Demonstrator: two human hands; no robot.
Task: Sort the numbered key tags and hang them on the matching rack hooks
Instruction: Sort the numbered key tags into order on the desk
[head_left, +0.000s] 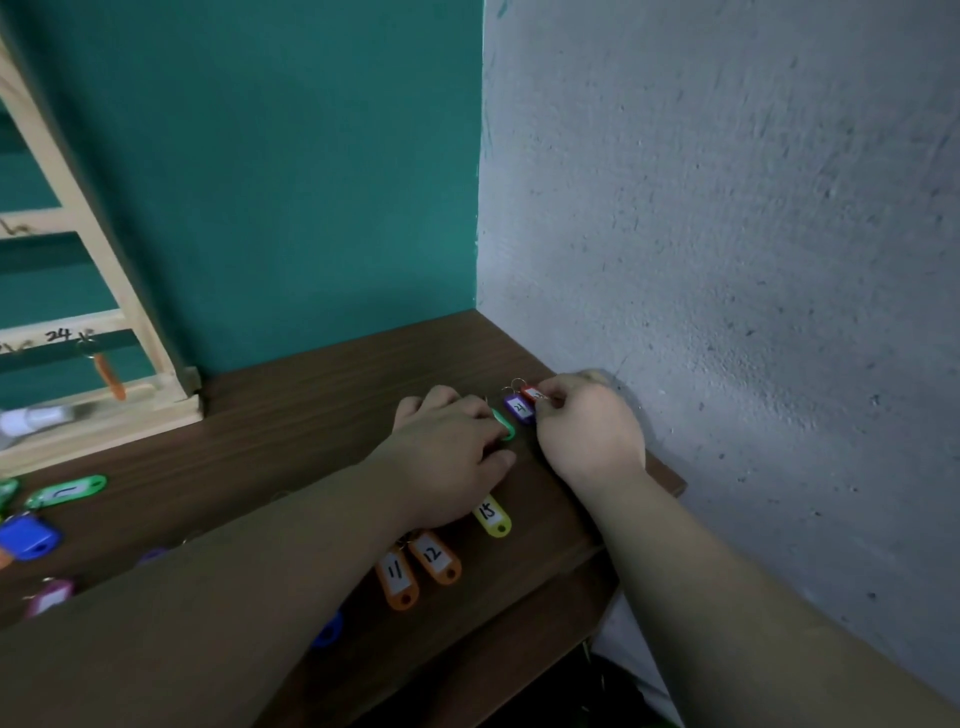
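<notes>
In the far corner of the desk (311, 410), I am watching the right hand (589, 431) pinching the red tag (534, 393), its grip clamping on the tag's near end. The tag's long axis is running away from that grip, with the ring pointing toward the teal wall. Just left of the grip, purple tag 21 (519, 408) is lying parallel, ring also far. The left hand (452, 447) is resting over the green tag (505, 425); I cannot tell whether its grip is closing on it. Nearer than that grip, yellow tag 15 (492, 514), orange tag 12 (435, 557) and orange tag 11 (397, 579) are lying side by side.
</notes>
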